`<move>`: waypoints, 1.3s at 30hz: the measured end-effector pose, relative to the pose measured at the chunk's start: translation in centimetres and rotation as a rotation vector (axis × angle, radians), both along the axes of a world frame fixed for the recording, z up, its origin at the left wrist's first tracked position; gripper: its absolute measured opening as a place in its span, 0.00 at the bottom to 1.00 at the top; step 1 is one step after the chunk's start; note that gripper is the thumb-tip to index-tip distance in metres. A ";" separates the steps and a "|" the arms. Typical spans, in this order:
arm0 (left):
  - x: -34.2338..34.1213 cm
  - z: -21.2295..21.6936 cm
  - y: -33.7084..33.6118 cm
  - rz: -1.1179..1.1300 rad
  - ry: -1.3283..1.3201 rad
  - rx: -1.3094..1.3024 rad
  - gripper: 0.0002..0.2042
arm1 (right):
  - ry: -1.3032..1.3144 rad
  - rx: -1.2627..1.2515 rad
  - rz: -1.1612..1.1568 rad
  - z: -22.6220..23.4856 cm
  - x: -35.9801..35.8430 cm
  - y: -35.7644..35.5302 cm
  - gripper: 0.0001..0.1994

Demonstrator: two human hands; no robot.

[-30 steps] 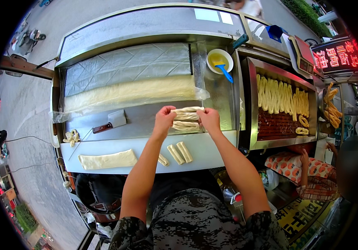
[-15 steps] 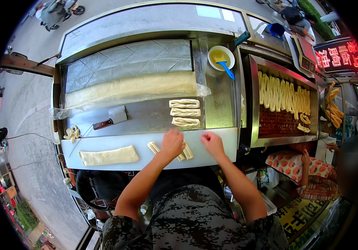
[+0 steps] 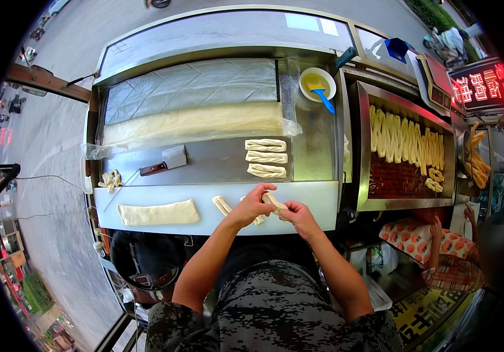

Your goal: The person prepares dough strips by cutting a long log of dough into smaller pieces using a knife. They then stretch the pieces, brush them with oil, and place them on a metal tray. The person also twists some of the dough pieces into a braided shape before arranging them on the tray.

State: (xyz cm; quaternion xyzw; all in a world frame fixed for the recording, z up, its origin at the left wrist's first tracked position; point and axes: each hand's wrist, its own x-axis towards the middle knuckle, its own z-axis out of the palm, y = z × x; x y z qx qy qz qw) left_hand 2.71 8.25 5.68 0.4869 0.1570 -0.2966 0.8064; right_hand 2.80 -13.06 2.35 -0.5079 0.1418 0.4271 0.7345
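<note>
A short dough strip (image 3: 273, 203) is pinched at its two ends, raised just off the white board (image 3: 146, 193). My left hand (image 3: 252, 207) is closed on its left end, and my right hand (image 3: 300, 218) grips the lower right end. Beside and partly behind my left hand lie a pale dough strip (image 3: 222, 205) and another strip (image 3: 258, 220), mostly covered by the fingers. A flat dough slab (image 3: 159, 212) rests on the board's left part. Beyond my hands, three folded dough pieces (image 3: 266, 157) lie in a stack of rows on the metal counter.
A wood-handled cleaver (image 3: 165, 162), a dough scrap (image 3: 110, 180) and a long dough roll under plastic (image 3: 193, 124) occupy the counter. A white bowl (image 3: 330, 78) holds yellow liquid and a blue brush (image 3: 324, 100). At right, an oil vat (image 3: 395, 182) contains several dough sticks; another person's hand (image 3: 435, 227) is nearby.
Both hands have come together around one dough strip, lifting it from the board; before, the right hand was apart. The whole view has shifted slightly. Small dough pieces in the vat have moved.
</note>
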 end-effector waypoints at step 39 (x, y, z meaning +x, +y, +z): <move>-0.1 2.8 -1.8 0.115 -0.565 0.782 0.26 | 0.182 0.041 -0.330 0.9 2.8 4.2 0.18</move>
